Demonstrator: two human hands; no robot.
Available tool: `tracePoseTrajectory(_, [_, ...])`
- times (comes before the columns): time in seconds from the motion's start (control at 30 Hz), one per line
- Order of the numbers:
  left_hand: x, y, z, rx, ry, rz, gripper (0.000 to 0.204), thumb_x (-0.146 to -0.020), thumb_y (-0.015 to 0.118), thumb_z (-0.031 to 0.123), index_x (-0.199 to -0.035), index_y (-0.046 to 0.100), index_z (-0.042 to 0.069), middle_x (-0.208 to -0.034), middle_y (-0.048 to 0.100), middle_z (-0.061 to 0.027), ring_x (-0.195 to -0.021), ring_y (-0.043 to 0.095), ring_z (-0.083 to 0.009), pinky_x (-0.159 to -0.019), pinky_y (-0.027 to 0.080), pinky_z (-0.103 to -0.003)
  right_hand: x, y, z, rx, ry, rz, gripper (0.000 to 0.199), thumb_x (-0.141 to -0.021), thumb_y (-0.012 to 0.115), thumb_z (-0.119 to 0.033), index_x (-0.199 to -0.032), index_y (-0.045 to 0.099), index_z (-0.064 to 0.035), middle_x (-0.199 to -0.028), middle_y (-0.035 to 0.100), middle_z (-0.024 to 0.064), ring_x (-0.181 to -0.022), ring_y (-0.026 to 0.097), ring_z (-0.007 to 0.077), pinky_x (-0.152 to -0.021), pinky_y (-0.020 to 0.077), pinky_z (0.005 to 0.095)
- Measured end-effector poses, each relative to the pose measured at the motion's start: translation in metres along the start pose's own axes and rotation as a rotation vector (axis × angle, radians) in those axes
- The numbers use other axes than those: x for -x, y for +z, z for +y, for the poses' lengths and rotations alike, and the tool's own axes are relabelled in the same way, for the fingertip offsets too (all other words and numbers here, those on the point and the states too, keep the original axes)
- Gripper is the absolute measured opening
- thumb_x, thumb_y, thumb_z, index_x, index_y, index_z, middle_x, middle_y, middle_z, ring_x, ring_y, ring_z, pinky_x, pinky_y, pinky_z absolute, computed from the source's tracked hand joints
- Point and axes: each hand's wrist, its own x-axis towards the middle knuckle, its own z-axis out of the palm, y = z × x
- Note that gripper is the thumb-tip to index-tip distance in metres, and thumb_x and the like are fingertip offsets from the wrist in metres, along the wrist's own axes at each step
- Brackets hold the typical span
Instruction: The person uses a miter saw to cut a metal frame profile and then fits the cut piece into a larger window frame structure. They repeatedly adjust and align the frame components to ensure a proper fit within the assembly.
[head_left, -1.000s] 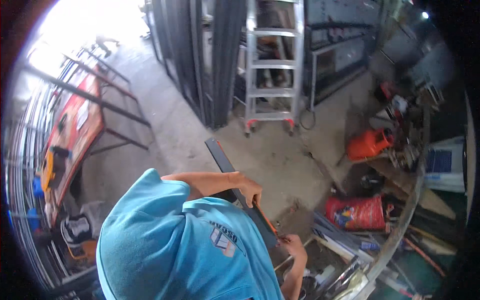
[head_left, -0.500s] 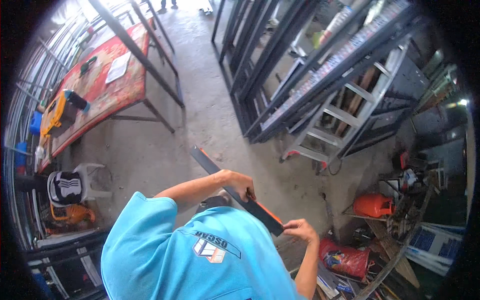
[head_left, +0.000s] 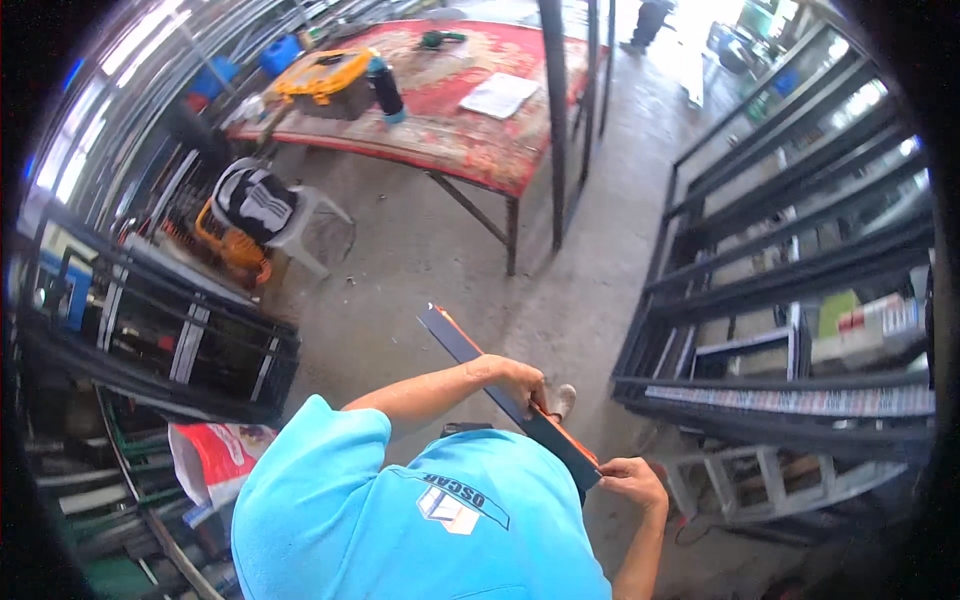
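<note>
A long, dark grey bar [head_left: 455, 338] with an orange strip along one edge lies slantwise in front of my body. My left hand [head_left: 520, 382] is closed around it a little past the middle, with the knuckles uppermost. At the bar's near right end my right hand [head_left: 635, 483] pinches the corner between thumb and fingers. The far left end sticks out free over the concrete floor. Part of the bar's lower side is hidden behind my left hand and the blue shirt [head_left: 430, 530].
Ahead stands a table [head_left: 440, 150] with a worn red cover, bearing a yellow-lidded toolbox [head_left: 330, 82], a dark bottle [head_left: 384, 88] and white papers [head_left: 498, 95]. A white chair [head_left: 310, 215] is at left. Dark metal frames [head_left: 740, 385] and a ladder [head_left: 745, 485] lean at right.
My view and body have turned left, so the table and chair now appear farther right and the frames sit at the right edge. Both hands keep their hold on the bar.
</note>
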Motion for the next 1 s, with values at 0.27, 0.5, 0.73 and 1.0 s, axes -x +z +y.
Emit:
tracePoseTrajectory(0.27, [-0.002,-0.07,-0.031,0.229,-0.167,0.243,0.057,-0.077,0.074,0.012,-0.132,0.061,0.005,-0.125,0.067,-0.0129,-0.11,0.064,-0.0221,-0.091,0.051,-0.034,-0.128,-0.11,-0.046,0.07,-0.188,-0.151,0.022,-0.083,0.072,-0.01,-0.1,0.073,0.0039,-0.084,0.072,0.0065,-0.081,0.066,0.0144,-0.075,0.0521,0.0262])
tracePoseTrajectory(0.5, [-0.063,-0.114,-0.08,0.212,-0.374,0.58,0.054,-0.077,0.077,0.025,-0.123,0.06,0.003,-0.115,0.066,-0.0125,-0.104,0.061,-0.0242,-0.09,0.048,-0.036,-0.245,-0.139,0.046,-0.442,0.049,0.259,0.042,-0.1,0.052,-0.036,-0.117,0.068,-0.0008,-0.11,0.07,0.0094,-0.094,0.066,0.0221,-0.085,0.0519,0.0389])
tracePoseTrajectory(0.73, [-0.109,-0.193,-0.155,0.422,-0.503,0.42,0.07,-0.084,0.067,0.052,-0.131,0.053,0.001,-0.123,0.062,-0.0166,-0.116,0.057,-0.03,-0.098,0.042,-0.04,-0.284,-0.159,0.129,-0.066,0.358,-0.211,0.045,-0.096,0.056,-0.04,-0.116,0.068,-0.0007,-0.105,0.07,0.0095,-0.094,0.064,0.0215,-0.084,0.0497,0.0356])
tracePoseTrajectory(1.0, [-0.141,-0.284,-0.183,0.077,-0.543,0.067,0.069,-0.082,0.066,0.057,-0.126,0.061,0.004,-0.119,0.065,-0.0182,-0.112,0.06,-0.0335,-0.091,0.046,-0.042,-0.326,-0.172,0.071,-0.148,0.239,0.016,0.043,-0.093,0.063,-0.036,-0.114,0.068,0.0016,-0.094,0.07,0.0079,-0.084,0.062,0.0172,-0.076,0.0489,0.0319])
